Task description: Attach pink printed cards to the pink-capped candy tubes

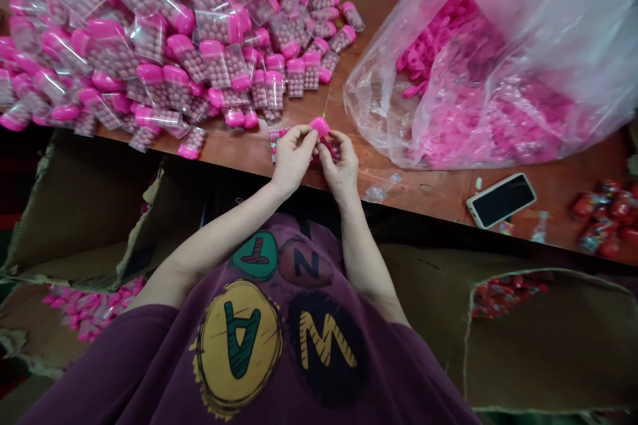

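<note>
Over the table's front edge, both my hands meet around a small container with a pink cap [319,125]. My left hand [295,158] pinches it from the left, thumb and forefinger at the cap. From the right, my right hand [340,166] has its fingers closed about the same piece, whose lower part is mostly hidden. A printed pink label sheet [274,141] lies by my left hand. Beyond my hands spreads a large heap of clear pink-capped containers [219,60] filled with small pale pink balls.
A clear plastic bag [379,99] of pink plastic pieces [448,33] sits at the right. A phone [502,200] and red wrapped items [605,212] lie nearer the right edge. Open cardboard boxes [74,212] stand below the table, one with pink pieces.
</note>
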A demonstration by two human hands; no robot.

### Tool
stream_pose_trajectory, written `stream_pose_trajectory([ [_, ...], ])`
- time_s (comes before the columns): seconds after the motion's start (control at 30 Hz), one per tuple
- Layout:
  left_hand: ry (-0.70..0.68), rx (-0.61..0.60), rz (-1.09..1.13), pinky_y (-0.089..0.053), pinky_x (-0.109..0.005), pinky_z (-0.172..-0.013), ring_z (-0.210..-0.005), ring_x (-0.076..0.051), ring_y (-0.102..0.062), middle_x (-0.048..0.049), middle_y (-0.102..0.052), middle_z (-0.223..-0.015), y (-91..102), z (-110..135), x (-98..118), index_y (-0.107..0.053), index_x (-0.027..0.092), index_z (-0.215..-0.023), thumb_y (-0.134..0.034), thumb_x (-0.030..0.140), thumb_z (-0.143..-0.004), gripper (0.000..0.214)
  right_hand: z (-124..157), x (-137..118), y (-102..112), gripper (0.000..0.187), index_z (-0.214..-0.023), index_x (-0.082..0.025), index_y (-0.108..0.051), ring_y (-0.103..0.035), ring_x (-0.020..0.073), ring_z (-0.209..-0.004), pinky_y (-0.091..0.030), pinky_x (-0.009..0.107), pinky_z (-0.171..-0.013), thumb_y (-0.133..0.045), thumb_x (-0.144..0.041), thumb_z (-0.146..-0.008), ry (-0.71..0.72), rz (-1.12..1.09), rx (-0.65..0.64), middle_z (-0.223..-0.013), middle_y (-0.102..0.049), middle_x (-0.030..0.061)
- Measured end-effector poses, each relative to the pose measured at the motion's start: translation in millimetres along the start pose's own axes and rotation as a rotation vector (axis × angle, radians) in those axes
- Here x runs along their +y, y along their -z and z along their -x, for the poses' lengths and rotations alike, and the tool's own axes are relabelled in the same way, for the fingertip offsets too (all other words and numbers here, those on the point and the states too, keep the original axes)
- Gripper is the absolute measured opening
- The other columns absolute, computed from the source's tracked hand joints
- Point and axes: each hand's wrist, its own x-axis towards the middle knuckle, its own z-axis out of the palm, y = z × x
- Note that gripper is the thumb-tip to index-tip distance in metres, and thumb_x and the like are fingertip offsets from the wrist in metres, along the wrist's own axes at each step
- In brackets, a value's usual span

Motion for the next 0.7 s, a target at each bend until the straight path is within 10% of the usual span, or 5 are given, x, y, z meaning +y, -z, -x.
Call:
stream_pose_trajectory([
  [0.4, 0.106, -0.135, -0.082, -0.050, -0.023, -0.056, -0.052, -0.010, -0.061, 0.0027, -0.067, -0.070, -10.7, -9, -2, -0.068, 0.020, -0.091, -0.059, 0.013, -0.102, 0.016, -14, -4, 13, 0.053, -0.114, -0.030, -0.072, -0.068, 0.0108, -0.079, -0.060, 0.025, -0.074, -0.079, -0.073, -0.083, -0.181, -0.279, 0.059, -0.099, -0.075, -0.0024],
  [0.7, -0.473, -0.196, -0.418, -0.051, -0.033, -0.099, -0.107, -0.022, -0.067, -0.0075, -0.073, -0.109, -9.3, 25, -11, -0.073, 0.021, -0.097, -0.070, 0.014, -0.094, 0.008, -17, 3, 31, 0.047, -0.110, -0.031, -0.062, -0.071, 0.0123, -0.072, -0.056, 0.025, -0.057, -0.070, -0.073, -0.089, -0.268, -0.461, 0.234, -0.091, -0.071, -0.0027],
])
